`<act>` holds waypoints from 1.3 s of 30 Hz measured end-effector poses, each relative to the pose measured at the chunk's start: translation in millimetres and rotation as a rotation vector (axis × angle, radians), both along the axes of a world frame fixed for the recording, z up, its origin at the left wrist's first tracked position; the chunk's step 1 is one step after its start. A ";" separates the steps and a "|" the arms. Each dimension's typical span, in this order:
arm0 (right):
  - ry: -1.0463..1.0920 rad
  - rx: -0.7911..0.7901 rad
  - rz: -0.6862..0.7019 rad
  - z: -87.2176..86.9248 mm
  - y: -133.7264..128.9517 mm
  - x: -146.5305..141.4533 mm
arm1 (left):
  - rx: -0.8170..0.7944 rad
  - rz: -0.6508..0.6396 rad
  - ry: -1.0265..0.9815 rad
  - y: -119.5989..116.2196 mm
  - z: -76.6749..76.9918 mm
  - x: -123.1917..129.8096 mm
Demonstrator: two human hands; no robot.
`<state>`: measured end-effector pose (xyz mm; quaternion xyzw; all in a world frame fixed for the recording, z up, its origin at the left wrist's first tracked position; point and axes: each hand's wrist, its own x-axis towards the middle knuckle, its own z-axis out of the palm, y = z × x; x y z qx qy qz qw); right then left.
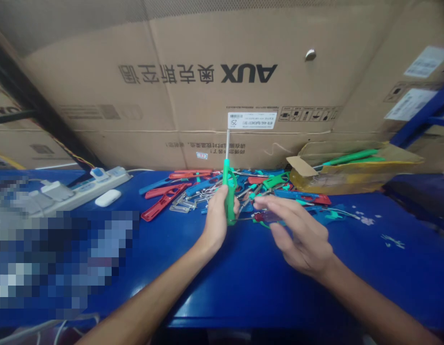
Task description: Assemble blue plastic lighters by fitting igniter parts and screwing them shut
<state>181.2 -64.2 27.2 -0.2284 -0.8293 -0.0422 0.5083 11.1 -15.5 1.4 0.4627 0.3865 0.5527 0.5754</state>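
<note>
My left hand [216, 215] is closed around a green long-necked lighter [229, 199], held upright with its metal tube pointing up. In my right hand [303, 235] is a screwdriver [270, 217] with a see-through reddish-purple handle, loosely between thumb and fingers. The screwdriver's thin shaft runs left to the lower end of the green lighter; whether its tip touches is too small to tell. Behind both hands lies a heap of red, blue and green lighter shells [164, 201], with metal tubes and small parts mixed in.
A cardboard box [337, 179] holding green lighter parts stands at the back right. White bits [368, 220] lie on the blue table [215, 287]. To the left are a white power strip [99, 184] and a white case [107, 198]. A large carton [193, 105] walls off the back.
</note>
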 end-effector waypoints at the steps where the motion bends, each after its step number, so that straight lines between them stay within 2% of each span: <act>1: -0.032 -0.007 -0.008 1.5 -0.2 0.5 | 0.003 0.003 0.004 0.5 -0.7 -0.3; 6: -0.081 0.082 -0.039 5.7 2.9 1.4 | 0.019 0.052 0.004 4.3 -2.9 -2.4; 9: -0.064 0.068 -0.165 2.9 8.7 2.8 | 0.043 0.073 0.023 4.4 -0.8 -3.5; 12: -0.096 -0.117 -0.220 -1.8 14.9 7.0 | 0.122 0.134 0.088 3.1 1.2 -4.8; 15: -0.146 -0.334 -0.123 -5.0 18.6 11.6 | 0.171 0.181 0.122 3.3 -0.1 -6.4; 17: -0.127 -0.422 -0.085 -6.1 20.1 13.3 | 0.182 0.187 0.121 4.2 -1.9 -7.5; 19: -0.116 -0.465 -0.129 -6.6 21.5 13.7 | 0.196 0.184 0.117 5.1 -2.8 -8.5; 23: -0.221 -0.556 -0.307 -7.1 24.3 13.1 | 0.216 0.205 0.109 7.0 0.3 -12.0; 25: -0.234 -0.609 -0.265 -7.4 24.6 12.2 | 0.223 0.226 0.096 8.2 3.2 -14.7; 29: -0.142 -0.650 -0.064 -9.2 23.4 8.9 | 0.259 0.273 0.092 10.8 6.8 -19.6; 35: -0.091 -0.775 -0.121 -12.4 25.0 6.2 | 0.262 0.251 0.053 9.8 5.5 -19.4; 39: -0.017 -0.831 -0.004 -9.1 22.7 6.4 | 0.281 0.259 0.090 8.6 3.3 -18.5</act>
